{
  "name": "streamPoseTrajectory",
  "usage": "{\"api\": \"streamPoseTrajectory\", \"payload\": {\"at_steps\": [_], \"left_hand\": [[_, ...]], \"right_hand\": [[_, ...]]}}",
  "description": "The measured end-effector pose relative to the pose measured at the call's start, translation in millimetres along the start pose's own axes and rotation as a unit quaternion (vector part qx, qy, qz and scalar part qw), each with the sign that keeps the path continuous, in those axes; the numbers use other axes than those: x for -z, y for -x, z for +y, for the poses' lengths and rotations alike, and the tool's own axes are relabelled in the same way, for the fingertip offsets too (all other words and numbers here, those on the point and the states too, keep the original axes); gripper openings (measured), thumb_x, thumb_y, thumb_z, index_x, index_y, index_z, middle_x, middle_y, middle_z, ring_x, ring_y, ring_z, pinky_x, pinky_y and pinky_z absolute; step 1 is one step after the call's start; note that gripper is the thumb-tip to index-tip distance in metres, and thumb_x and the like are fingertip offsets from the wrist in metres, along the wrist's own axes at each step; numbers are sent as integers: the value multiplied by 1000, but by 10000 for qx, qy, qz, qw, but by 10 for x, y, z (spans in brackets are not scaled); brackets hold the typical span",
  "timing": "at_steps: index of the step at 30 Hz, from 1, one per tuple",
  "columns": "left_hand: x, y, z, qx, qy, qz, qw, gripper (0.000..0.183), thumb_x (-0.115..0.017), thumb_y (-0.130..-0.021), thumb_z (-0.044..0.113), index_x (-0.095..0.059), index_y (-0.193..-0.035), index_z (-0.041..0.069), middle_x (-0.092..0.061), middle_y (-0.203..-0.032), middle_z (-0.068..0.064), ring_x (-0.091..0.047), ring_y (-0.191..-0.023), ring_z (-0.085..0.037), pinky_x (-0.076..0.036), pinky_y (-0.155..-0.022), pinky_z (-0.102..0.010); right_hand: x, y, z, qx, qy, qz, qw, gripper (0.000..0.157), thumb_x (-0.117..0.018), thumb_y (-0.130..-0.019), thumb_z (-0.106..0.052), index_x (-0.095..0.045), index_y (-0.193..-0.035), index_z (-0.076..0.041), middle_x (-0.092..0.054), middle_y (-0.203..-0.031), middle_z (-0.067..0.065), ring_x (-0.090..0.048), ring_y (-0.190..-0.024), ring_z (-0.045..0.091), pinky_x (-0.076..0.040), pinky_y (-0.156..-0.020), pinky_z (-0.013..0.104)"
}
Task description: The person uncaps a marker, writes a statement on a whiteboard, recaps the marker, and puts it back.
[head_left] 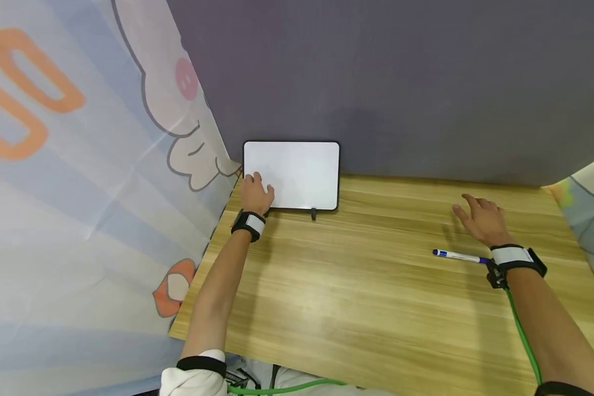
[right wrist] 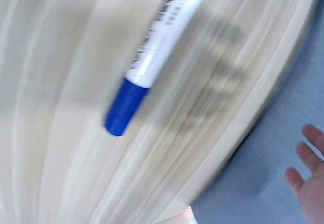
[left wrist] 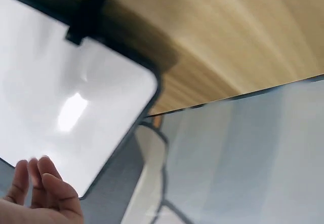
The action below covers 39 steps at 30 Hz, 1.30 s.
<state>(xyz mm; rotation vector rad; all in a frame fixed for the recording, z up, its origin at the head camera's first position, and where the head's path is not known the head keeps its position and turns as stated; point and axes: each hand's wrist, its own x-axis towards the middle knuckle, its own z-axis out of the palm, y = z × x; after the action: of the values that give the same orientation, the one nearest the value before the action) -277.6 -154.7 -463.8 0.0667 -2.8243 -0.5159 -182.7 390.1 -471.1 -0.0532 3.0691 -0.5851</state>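
A small whiteboard [head_left: 302, 173] with a black frame stands on short black feet [head_left: 313, 213], leaning toward the grey panel at the table's back left. My left hand [head_left: 256, 194] is in front of its lower left part, fingers loosely bent and holding nothing; whether they touch the board I cannot tell. In the left wrist view the fingers [left wrist: 50, 188] show before the white surface [left wrist: 66, 97]. On the right, a white marker with a blue cap [head_left: 457, 256] lies on the table. Beyond it my right hand [head_left: 487, 223] hovers, fingers spread, holding nothing.
The wooden table [head_left: 356, 297] ends at a grey panel [head_left: 401, 93] behind. A printed cloth [head_left: 104, 220] hangs along the left side, another at the right edge. A green cable [head_left: 522, 330] runs along my right forearm.
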Motion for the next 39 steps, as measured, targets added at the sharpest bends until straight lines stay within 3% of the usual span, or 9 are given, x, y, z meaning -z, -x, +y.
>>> {"api": "streamPoseTrajectory", "payload": {"at_steps": [4,8,12,21,31,39], "left_hand": [[-64,72,-127,64,-125,-325,9994,24,-47,-89,24,-54,-97,2,-57,-96,-18,-56,-89,-34,-47,-76,-44],[-163,151,-237,210,-266,-611,9976,24,-46,-88,23,-57,-87,3,-60,-84,-17,-58,-76,-32,-48,-64,-42],[-269,230,-299,279,-364,-726,9963,26,-48,-89,24,-60,-83,2,-62,-80,-17,-60,-70,-31,-48,-59,-40],[-368,276,-308,355,-311,-720,9963,32,-47,-91,29,-62,-90,0,-63,-86,-20,-62,-77,-35,-51,-65,-45],[-415,355,-276,374,-206,-836,9956,33,-50,-91,31,-63,-92,1,-65,-97,-19,-62,-87,-35,-52,-71,-45],[-480,440,-249,454,0,-943,9945,35,-52,-91,32,-63,-90,-1,-63,-96,-19,-62,-89,-36,-51,-75,-46]], "right_hand": [[-6,103,65,167,61,47,9998,62,-29,-99,-43,-35,-135,8,-40,-124,42,-36,-108,59,-25,-89,69],[-87,214,117,274,120,-19,9996,57,-35,-99,-39,-42,-130,8,-48,-119,38,-46,-100,54,-37,-78,62],[-190,335,187,303,52,-191,9993,56,-38,-99,-38,-44,-129,8,-49,-120,36,-49,-98,51,-40,-73,58],[-357,467,283,261,-313,-325,9986,57,-41,-97,-41,-42,-132,5,-47,-121,33,-45,-104,50,-37,-78,61],[-539,686,291,1018,-113,325,9942,36,-62,-86,-20,-56,-115,2,-57,-107,26,-50,-98,45,-37,-79,58],[-656,859,300,1094,-136,501,9926,28,-66,-80,-10,-61,-106,-2,-58,-103,21,-50,-96,41,-33,-84,55]]}}
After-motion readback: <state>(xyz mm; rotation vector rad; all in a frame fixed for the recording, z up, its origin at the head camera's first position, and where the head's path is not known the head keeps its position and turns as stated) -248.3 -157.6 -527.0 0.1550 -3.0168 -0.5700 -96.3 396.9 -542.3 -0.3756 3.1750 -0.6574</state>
